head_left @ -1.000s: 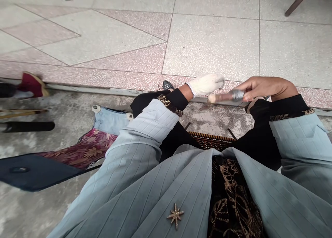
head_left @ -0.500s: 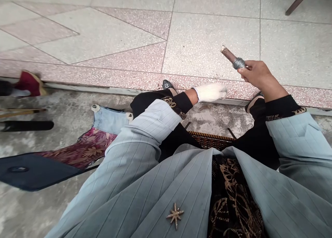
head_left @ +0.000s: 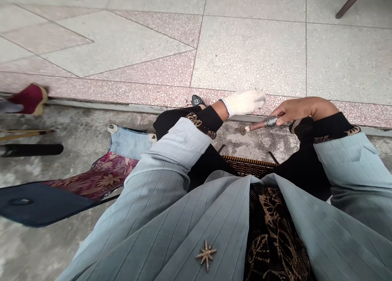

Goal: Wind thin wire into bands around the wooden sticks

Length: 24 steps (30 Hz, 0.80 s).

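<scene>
My right hand (head_left: pixel 300 109) is bare and closed round the end of a short brown stick (head_left: pixel 257 126) with a coil of silvery wire (head_left: pixel 271 121) wound on it. The stick points left and slightly down, and its pale tip looks broken. My left hand (head_left: pixel 246 102) wears a white knitted glove and is held just left of and above the coil. Its fingers are curled; what they hold, if anything, is hidden.
A patterned folding seat (head_left: pixel 107 166) stands at the left on rough concrete. Beyond it is a red shoe (head_left: pixel 30 99). A low step edge (head_left: pixel 134 106) borders the tiled floor (head_left: pixel 251 48). A brown leg (head_left: pixel 352 2) stands at the top right.
My right hand has come down and tilted with the stick and wire coil, from above the tiles to beside my gloved hand. My left hand has shifted slightly up and left.
</scene>
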### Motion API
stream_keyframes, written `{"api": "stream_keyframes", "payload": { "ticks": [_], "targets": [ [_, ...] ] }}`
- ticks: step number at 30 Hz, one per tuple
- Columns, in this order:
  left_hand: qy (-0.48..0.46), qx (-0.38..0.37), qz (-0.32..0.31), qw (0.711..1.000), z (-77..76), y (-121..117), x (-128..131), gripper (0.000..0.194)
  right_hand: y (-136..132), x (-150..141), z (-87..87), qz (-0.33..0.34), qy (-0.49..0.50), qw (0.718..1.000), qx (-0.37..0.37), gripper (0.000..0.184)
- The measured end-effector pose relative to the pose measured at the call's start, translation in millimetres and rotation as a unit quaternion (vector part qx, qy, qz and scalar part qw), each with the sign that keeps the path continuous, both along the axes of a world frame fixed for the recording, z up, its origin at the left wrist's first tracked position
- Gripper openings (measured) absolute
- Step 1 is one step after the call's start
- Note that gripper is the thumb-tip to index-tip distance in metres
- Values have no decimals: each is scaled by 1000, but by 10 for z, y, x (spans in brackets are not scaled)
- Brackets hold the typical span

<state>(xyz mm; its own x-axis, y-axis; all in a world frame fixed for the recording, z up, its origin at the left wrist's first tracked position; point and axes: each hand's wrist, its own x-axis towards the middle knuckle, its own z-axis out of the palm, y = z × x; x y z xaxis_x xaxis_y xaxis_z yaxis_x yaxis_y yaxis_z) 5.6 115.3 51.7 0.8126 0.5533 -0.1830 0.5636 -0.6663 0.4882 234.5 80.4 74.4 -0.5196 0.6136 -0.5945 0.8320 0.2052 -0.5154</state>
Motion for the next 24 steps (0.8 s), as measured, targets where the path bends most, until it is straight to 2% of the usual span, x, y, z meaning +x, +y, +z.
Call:
{"api": "stream_keyframes", "payload": {
  "ticks": [2,3,5,7,8,10,12,14,17,19,21,24],
  "targets": [
    [-14,-19,20,1000,4,15,-10,37,-41,7,156,-20,100,993,-55,41],
    [-23,-29,25,999,3,15,-10,37,-58,7,223,-60,156,984,-61,38],
    [-36,-40,27,998,-6,-1,-3,36,-80,4,315,-192,294,936,-31,30],
    [-39,-34,21,998,-23,-30,14,34,-80,-4,340,-303,389,870,2,25],
    [-38,-28,13,999,-34,-44,24,32,-70,-6,330,-343,411,844,18,24],
    [-34,-12,-8,999,-58,-68,44,31,-35,-2,276,-398,404,822,56,22],
    [-27,4,-28,999,-79,-82,61,31,10,15,199,-425,354,827,100,23],
    [-12,15,-36,999,-93,-91,73,32,53,38,126,-421,261,857,146,24],
    [4,18,-52,998,-106,-105,85,33,96,46,55,-362,71,902,224,29],
    [10,16,-69,997,-111,-116,87,34,110,17,23,-309,-45,915,257,35],
    [25,21,-78,996,-111,-127,84,35,119,-27,-18,-257,-128,923,258,40],
    [46,51,-66,995,-95,-136,70,37,128,-72,-107,-180,-195,940,213,42]
  ]
}}
